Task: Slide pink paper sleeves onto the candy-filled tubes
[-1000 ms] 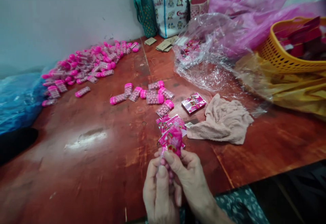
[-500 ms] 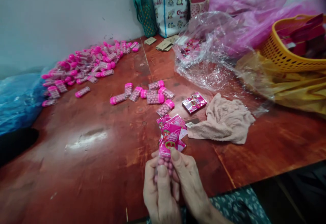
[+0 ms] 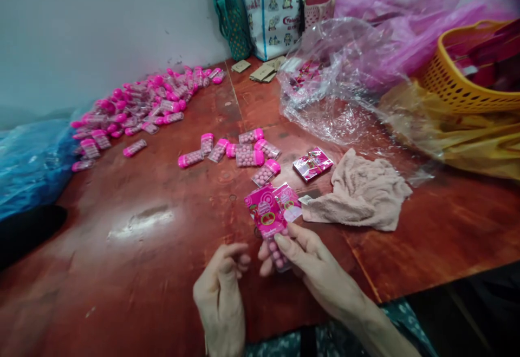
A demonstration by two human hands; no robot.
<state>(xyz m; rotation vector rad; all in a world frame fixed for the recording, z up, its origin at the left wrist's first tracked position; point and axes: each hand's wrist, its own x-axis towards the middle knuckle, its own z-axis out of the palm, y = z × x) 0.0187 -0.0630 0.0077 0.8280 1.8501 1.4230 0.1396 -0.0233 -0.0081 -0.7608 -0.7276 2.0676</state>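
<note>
many small pink-capped candy tubes [image 3: 142, 105] lie in a long heap at the upper left of the frame, along the pale wall, and below them at the left edge is a blue plastic bag [image 3: 28, 162]. all of this is on a red-brown wooden table [image 3: 134, 259].

at the bottom, a little left of centre, the left hand [image 3: 221, 286] is over the table with its fingers curled loosely inward, holding nothing; it is close to the right hand but apart from it. just to its right, the right hand [image 3: 303, 254] pinches a candy tube with a pink label card [image 3: 270, 224] between thumb and fingers. the card end points up and away, and the pink balls show at the fingertips. behind it, on the table, lie more pink label cards [image 3: 289, 203].

in the middle of the frame there is a small group of loose candy tubes [image 3: 239, 154], then one pink packet [image 3: 312, 163] and a crumpled beige cloth [image 3: 361, 192] beside it. clear and pink plastic sheets [image 3: 349, 70] fill the upper right, and an orange basket [image 3: 459, 83] stands at the right edge on a yellow bag.
</note>
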